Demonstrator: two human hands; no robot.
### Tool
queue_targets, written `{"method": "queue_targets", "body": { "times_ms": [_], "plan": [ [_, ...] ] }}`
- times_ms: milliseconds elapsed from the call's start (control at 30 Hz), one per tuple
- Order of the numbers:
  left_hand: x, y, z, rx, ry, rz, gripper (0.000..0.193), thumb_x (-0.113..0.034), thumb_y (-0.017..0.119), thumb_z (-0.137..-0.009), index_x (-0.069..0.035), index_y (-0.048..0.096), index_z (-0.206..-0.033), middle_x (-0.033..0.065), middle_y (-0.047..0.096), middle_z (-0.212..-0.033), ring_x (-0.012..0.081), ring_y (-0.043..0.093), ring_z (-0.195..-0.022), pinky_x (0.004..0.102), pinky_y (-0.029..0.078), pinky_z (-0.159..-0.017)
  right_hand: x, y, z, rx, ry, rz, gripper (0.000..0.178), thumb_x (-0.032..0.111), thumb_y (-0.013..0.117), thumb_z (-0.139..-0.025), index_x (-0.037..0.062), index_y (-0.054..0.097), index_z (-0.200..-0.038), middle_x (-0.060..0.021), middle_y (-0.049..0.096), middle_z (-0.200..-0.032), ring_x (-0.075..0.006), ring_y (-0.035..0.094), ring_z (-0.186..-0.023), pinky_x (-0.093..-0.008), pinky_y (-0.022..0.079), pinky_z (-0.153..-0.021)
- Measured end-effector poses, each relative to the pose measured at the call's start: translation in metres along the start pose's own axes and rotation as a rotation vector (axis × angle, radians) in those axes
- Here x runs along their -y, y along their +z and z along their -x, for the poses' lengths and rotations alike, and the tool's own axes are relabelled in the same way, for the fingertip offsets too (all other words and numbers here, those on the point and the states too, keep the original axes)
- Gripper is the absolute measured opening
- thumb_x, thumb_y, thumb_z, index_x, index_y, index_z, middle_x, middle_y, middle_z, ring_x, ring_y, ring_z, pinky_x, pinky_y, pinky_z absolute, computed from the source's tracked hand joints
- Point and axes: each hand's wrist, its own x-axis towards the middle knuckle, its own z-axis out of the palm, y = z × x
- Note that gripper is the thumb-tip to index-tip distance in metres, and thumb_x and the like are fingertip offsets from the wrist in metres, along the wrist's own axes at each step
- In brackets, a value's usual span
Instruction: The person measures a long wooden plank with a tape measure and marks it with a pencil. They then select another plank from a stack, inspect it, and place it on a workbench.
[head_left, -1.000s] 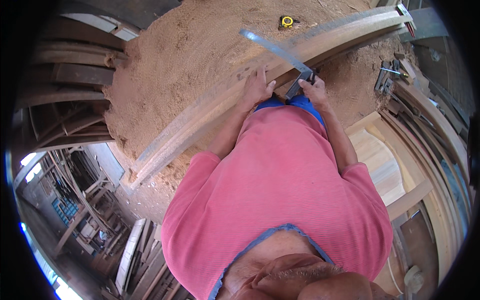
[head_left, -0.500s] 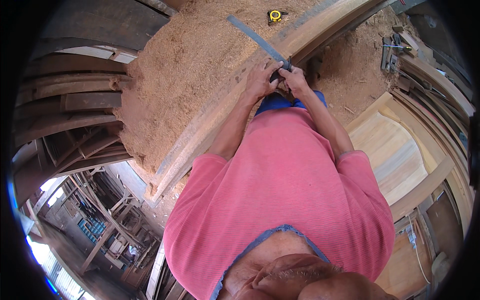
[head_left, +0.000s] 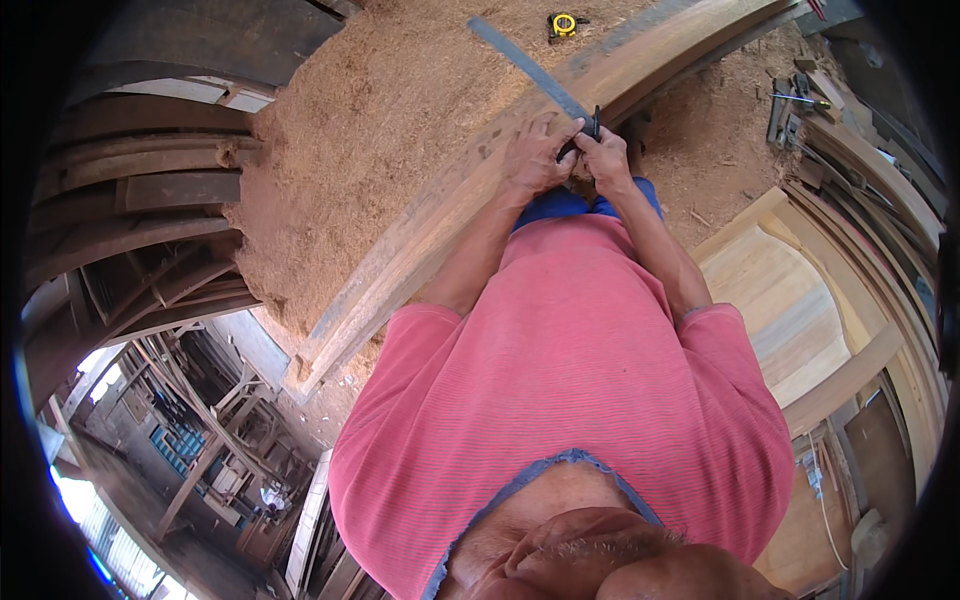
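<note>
Close in front of my body, my left hand (head_left: 540, 155) and my right hand (head_left: 604, 162) meet over a tool with a long flat grey blade (head_left: 530, 68), which looks like a square. Its blade slants away to the far left across a long wooden beam (head_left: 400, 250). Fingers of both hands are closed around its dark end, which they partly hide. A small black piece (head_left: 597, 120) sticks up beside my right fingers; its kind is unclear. Past the beam, a yellow and black tape measure (head_left: 563, 25) lies near the blade's far tip.
Wood shavings (head_left: 340, 170) cover the surface left of the beam. Stacked dark boards (head_left: 150, 200) stand at the left. A pale wooden panel (head_left: 785, 300) leans at the right, with hand tools (head_left: 790, 105) beyond it. Lumber and clutter fill the lower left.
Both hands and the square have shifted slightly to the right in view, still closed together on its dark end. The tape measure and panel show only small shifts from the view moving.
</note>
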Motion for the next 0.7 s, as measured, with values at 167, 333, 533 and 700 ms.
{"method": "queue_targets", "body": {
  "times_ms": [167,333,533,700],
  "plan": [
    [-0.001,-0.002,0.000,0.005,0.000,0.005,0.059,-0.038,0.077,-0.083,-0.039,0.063,-0.140,0.0181,0.059,-0.138,0.0401,0.057,-0.126,0.0505,0.049,-0.102,-0.004,-0.003,-0.003,-0.004,0.009,0.006,0.012,0.011,0.069,-0.097,0.0025,0.068,-0.105,-0.0024,0.069,-0.087,-0.0063,0.060,-0.065,-0.0227,0.044,-0.053],
    [-0.001,-0.001,-0.001,0.002,-0.020,0.020,0.057,-0.037,0.075,-0.082,-0.038,0.064,-0.138,0.0167,0.058,-0.140,0.0380,0.056,-0.128,0.0532,0.049,-0.102,-0.009,-0.006,-0.006,0.000,-0.001,0.026,0.010,0.013,0.069,-0.097,0.0043,0.067,-0.102,0.0002,0.065,-0.079,-0.0043,0.054,-0.059,-0.0222,0.040,-0.050],
    [0.000,0.000,0.000,-0.013,0.001,0.031,0.060,-0.033,0.077,-0.080,-0.038,0.064,-0.138,0.0170,0.059,-0.139,0.0380,0.057,-0.127,0.0512,0.051,-0.100,-0.003,-0.003,-0.002,0.008,0.004,0.037,0.011,0.012,0.067,-0.098,0.0034,0.068,-0.104,-0.0010,0.066,-0.078,-0.0068,0.055,-0.057,-0.0230,0.041,-0.050],
    [0.000,-0.001,0.001,-0.031,0.016,0.026,0.060,-0.032,0.078,-0.080,-0.038,0.065,-0.138,0.0168,0.059,-0.139,0.0383,0.057,-0.127,0.0505,0.052,-0.099,0.002,0.002,0.004,0.018,-0.016,0.003,0.011,0.011,0.067,-0.098,0.0030,0.069,-0.106,-0.0012,0.068,-0.083,-0.0070,0.056,-0.060,-0.0236,0.043,-0.051]
  ]
}}
